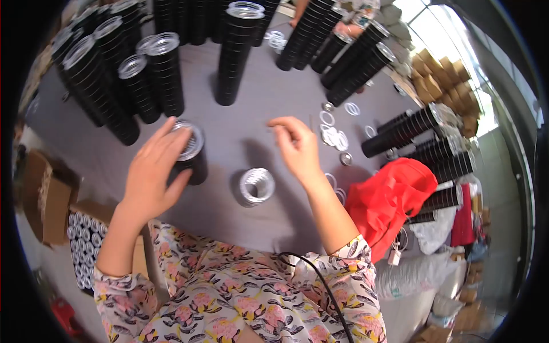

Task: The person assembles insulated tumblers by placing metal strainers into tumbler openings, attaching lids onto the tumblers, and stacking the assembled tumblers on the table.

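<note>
My left hand [154, 171] rests on a short black stack [197, 166] with shiny rings at its top. Its fingers lie over the upper rim and the thumb is against the near side. To the right, my right hand [298, 150] hovers above the table, index finger stretched left and thumb apart from it, with nothing visible between them. A short stack of silvery rings [256, 187] stands upright between the two hands, touched by neither. Beyond them a tall black stack [231, 63] with pale lines across it and clear rings on top stands upright.
More tall black stacks [100, 86] crowd the table's [217, 220] far left; others lean at the far right. Loose white rings [333, 137] and a red cloth [389, 197] lie right. A carton of round parts [86, 246] sits lower left. Another person's hand [349, 30] shows at the back.
</note>
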### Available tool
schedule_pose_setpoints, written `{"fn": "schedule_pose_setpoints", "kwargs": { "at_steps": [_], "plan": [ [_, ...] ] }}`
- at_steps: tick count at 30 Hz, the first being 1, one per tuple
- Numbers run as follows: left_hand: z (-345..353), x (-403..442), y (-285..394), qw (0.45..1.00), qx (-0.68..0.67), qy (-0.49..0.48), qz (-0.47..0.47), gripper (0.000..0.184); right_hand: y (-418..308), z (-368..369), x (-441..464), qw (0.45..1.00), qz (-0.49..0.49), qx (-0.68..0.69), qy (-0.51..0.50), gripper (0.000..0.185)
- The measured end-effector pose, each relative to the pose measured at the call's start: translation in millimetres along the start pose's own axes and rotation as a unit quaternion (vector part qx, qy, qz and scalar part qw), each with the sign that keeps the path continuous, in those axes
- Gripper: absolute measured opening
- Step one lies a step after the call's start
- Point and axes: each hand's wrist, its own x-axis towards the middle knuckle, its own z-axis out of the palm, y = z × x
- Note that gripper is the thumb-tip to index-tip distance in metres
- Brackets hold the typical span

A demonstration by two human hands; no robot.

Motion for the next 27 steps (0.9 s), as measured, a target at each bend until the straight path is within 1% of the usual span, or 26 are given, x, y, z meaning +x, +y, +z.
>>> {"fn": "schedule_pose_setpoints", "kwargs": {
  "at_steps": [2,3,4,5,6,8,9,11,12,13,14,15,16,18,21,24,27],
  "plan": [
    [-0.7,2.5,0.5,1.000,0.005,0.003,0.001,0.061,74.6,-41.9,-9.4,0.980,0.041,-0.161,0.114,0.024],
    [-1.4,3.7,1.7,1.000,0.008,0.000,0.000,0.060,116.4,-63.7,-18.3,0.944,0.031,-0.289,0.153,0.027],
    [-1.0,3.9,2.0,1.000,0.012,-0.003,-0.003,0.060,152.7,-81.4,-30.5,0.894,0.083,-0.403,0.180,0.032],
    [1.6,3.9,1.0,1.000,0.002,0.000,-0.013,0.058,181.9,-96.2,-41.8,0.873,0.146,-0.420,0.202,0.031],
    [3.1,5.5,-0.3,1.000,0.001,0.003,-0.010,0.057,187.8,-105.7,-49.6,0.862,0.224,-0.418,0.181,0.028],
    [4.6,7.1,-1.1,1.000,0.001,0.006,-0.006,0.057,205.4,-113.4,-65.6,0.833,0.224,-0.492,0.119,0.018],
    [4.4,7.9,-0.4,1.000,0.012,0.007,-0.005,0.057,202.8,-113.7,-65.8,0.832,0.219,-0.495,0.125,0.015],
    [5.0,6.6,5.1,0.996,0.041,0.070,0.021,0.055,197.3,-110.2,-63.8,0.832,0.204,-0.499,0.130,0.012],
    [5.0,3.4,7.1,0.993,0.059,0.101,0.030,0.055,182.5,-102.9,-62.4,0.884,0.124,-0.425,0.148,0.011],
    [6.5,-1.0,7.0,0.981,0.096,0.144,0.086,0.050,156.6,-92.6,-59.7,0.924,0.040,-0.342,0.163,0.010],
    [6.0,-0.9,16.0,0.975,0.086,0.159,0.128,0.047,128.2,-80.7,-58.2,0.951,-0.040,-0.251,0.175,0.009],
    [11.3,-3.8,21.2,0.982,0.040,0.120,0.137,0.047,95.5,-66.8,-58.1,0.969,-0.105,-0.200,0.100,0.012],
    [20.9,-6.6,25.2,0.986,-0.008,0.080,0.149,0.047,62.9,-52.0,-59.2,0.974,-0.168,-0.146,0.028,0.015],
    [45.5,-5.8,41.6,0.991,-0.056,0.014,0.121,0.047,18.1,-25.8,-66.7,0.963,-0.248,-0.094,-0.056,0.012],
    [74.3,-7.0,50.6,0.985,-0.130,-0.023,0.107,0.049,4.4,-5.7,-70.8,0.943,-0.265,-0.138,-0.143,0.015],
    [87.9,-9.4,54.0,0.986,-0.114,-0.089,0.085,0.046,11.4,-8.6,-74.8,0.961,-0.252,-0.063,-0.091,0.013],
    [92.9,-8.0,52.9,0.988,-0.074,-0.098,0.092,0.038,24.4,-17.5,-78.1,0.980,-0.192,-0.039,-0.014,0.012]
  ]
}}
